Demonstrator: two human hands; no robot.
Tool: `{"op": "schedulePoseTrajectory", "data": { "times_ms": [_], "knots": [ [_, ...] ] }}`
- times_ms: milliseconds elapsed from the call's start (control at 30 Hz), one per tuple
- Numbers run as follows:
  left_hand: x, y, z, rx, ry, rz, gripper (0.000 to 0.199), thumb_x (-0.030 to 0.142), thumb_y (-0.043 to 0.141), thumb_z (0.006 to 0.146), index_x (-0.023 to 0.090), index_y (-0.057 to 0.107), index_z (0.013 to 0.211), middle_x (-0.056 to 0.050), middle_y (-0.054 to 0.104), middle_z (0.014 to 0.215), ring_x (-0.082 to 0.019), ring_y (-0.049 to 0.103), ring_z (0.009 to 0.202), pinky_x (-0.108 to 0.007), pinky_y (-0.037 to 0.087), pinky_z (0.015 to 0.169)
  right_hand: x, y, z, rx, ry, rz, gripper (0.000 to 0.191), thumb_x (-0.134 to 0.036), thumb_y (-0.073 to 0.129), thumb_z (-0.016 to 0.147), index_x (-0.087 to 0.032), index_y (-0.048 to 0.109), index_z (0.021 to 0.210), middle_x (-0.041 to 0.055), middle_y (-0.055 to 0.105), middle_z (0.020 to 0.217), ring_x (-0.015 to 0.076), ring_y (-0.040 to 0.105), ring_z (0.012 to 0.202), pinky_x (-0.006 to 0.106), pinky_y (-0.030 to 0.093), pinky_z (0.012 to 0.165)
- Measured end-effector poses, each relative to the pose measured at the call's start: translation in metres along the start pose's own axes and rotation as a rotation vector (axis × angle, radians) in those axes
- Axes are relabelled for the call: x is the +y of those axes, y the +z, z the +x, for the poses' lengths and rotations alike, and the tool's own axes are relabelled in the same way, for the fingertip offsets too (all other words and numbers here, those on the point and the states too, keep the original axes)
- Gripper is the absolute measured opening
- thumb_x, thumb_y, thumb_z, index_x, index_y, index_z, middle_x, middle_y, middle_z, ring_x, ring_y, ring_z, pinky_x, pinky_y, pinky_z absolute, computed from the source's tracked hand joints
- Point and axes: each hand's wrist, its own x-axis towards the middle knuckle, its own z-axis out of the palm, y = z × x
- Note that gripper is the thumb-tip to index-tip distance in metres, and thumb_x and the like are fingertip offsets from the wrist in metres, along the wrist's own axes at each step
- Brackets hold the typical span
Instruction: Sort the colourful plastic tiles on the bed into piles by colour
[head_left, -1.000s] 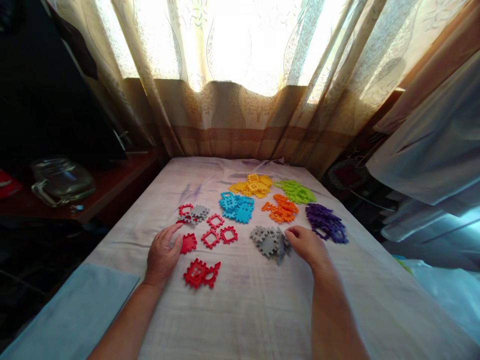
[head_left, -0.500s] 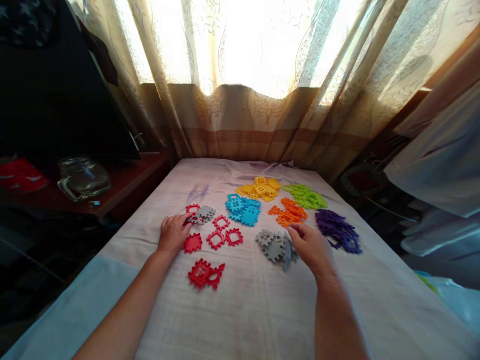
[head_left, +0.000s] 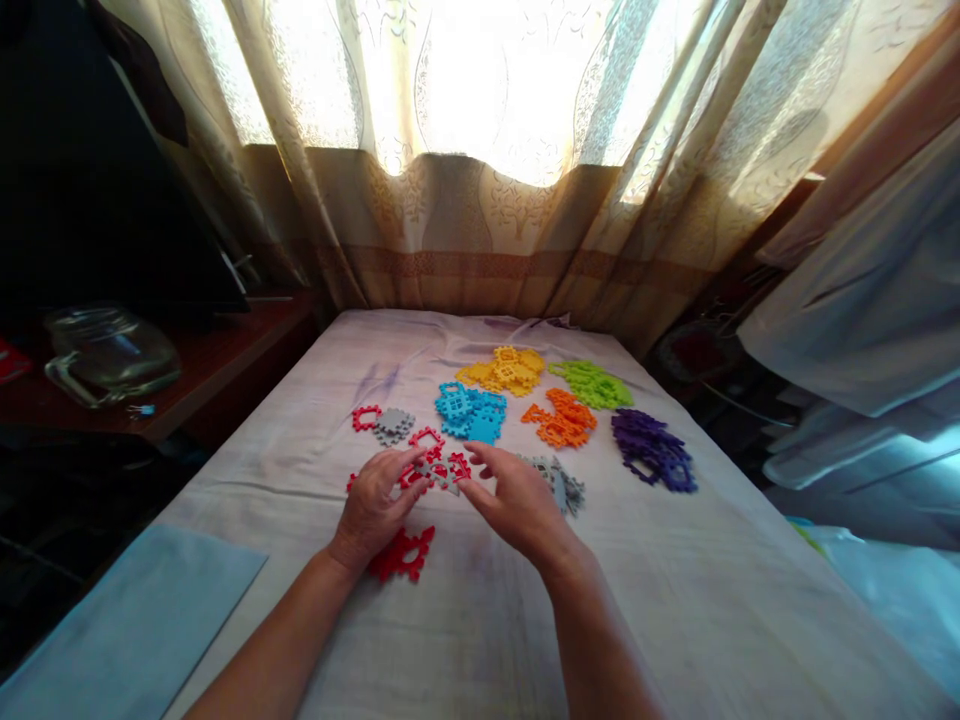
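Left fingers (head_left: 394, 465) pinch a grey piece (head_left: 435, 468) while the right fingers (head_left: 491, 460) are spread wide beside it.

The grey piece is just above some red frames (head_left: 427, 438), left of the middle of the sheet (head_left: 480, 630). A red pile (head_left: 406, 556) sits by the left wrist, and a grey pile (head_left: 564, 486) is partly hidden behind the right hand. Toward the left edge, a red square (head_left: 359, 418) touches another grey one (head_left: 394, 427). Farther out come a blue pile (head_left: 484, 418) and an orange pile (head_left: 564, 420). A purple pile (head_left: 652, 450) is near the right edge, a green pile (head_left: 592, 385) near the far right corner, and a yellow pile (head_left: 514, 374) near the far edge.
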Motion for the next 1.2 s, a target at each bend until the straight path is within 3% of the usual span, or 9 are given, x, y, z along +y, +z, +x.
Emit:
{"op": "schedulePoseTrajectory", "data": {
  "times_ms": [100,300,533,633,733,900,1000,1200],
  "knots": [
    [0.009,0.006,-0.001,-0.019,0.014,-0.043,0.035,0.036,0.057,0.092,0.025,0.059,0.125,-0.006,0.073,0.109,-0.021,0.067,0.103,-0.037,0.052,0.095,-0.006,0.008,-0.003,-0.084,-0.078,-0.006,0.054,-0.032,0.064,0.083,-0.023,0.054,0.136,0.0074,0.066,0.125,0.0206,0.063,0.109,0.033,0.045,0.095],
    [0.010,0.004,-0.001,-0.015,0.032,-0.079,0.034,0.037,0.057,0.092,0.024,0.060,0.123,-0.006,0.074,0.107,-0.019,0.068,0.100,-0.032,0.054,0.090,-0.006,0.006,-0.003,-0.149,-0.056,-0.117,0.041,-0.028,0.062,0.081,-0.021,0.062,0.121,0.0057,0.071,0.108,0.0184,0.066,0.089,0.028,0.045,0.082],
    [0.000,0.001,0.000,-0.041,0.019,-0.027,0.033,0.039,0.054,0.093,0.024,0.063,0.121,-0.006,0.074,0.107,-0.019,0.069,0.098,-0.033,0.055,0.089,-0.005,-0.004,0.000,-0.153,0.028,-0.177,0.039,-0.029,0.057,0.082,-0.025,0.062,0.121,0.0031,0.074,0.099,0.0185,0.067,0.086,0.027,0.042,0.075],
    [-0.021,-0.010,0.000,-0.011,-0.045,0.064,0.033,0.041,0.052,0.092,0.023,0.065,0.116,-0.007,0.074,0.109,-0.021,0.068,0.101,-0.036,0.053,0.094,0.010,-0.023,0.000,-0.083,0.107,-0.173,0.043,-0.030,0.057,0.083,-0.025,0.061,0.125,0.0026,0.074,0.095,0.0174,0.066,0.083,0.026,0.041,0.072],
    [-0.046,-0.024,-0.002,0.002,-0.196,0.158,0.036,0.046,0.051,0.089,0.021,0.068,0.110,-0.008,0.073,0.110,-0.024,0.067,0.102,-0.039,0.051,0.095,0.037,-0.049,-0.004,0.027,0.240,-0.176,0.044,-0.030,0.058,0.082,-0.023,0.061,0.126,0.0024,0.073,0.090,0.0164,0.063,0.077,0.024,0.039,0.066],
    [-0.072,-0.034,-0.005,-0.027,-0.451,0.232,0.039,0.049,0.049,0.083,0.022,0.072,0.100,-0.006,0.074,0.103,-0.025,0.067,0.093,-0.037,0.053,0.085,0.081,-0.072,-0.014,0.079,0.481,-0.177,0.034,-0.025,0.055,0.083,-0.021,0.068,0.114,-0.0006,0.069,0.075,0.0144,0.060,0.069,0.023,0.035,0.060],
    [-0.076,-0.033,-0.006,-0.057,-0.458,0.244,0.037,0.047,0.048,0.082,0.023,0.073,0.094,-0.006,0.075,0.099,-0.025,0.066,0.094,-0.038,0.051,0.088,0.092,-0.070,-0.015,0.043,0.557,-0.200,0.033,-0.025,0.056,0.084,-0.020,0.069,0.114,0.0009,0.071,0.078,0.0152,0.063,0.072,0.023,0.037,0.061],
    [-0.081,-0.028,-0.011,-0.028,-0.381,0.285,0.034,0.040,0.045,0.083,0.022,0.073,0.089,-0.007,0.074,0.102,-0.025,0.066,0.096,-0.040,0.049,0.092,0.103,-0.059,-0.012,0.001,0.578,-0.261,0.034,-0.036,0.054,0.087,-0.023,0.072,0.112,0.0074,0.072,0.111,0.0211,0.067,0.096,0.028,0.045,0.078]
  ]
}}
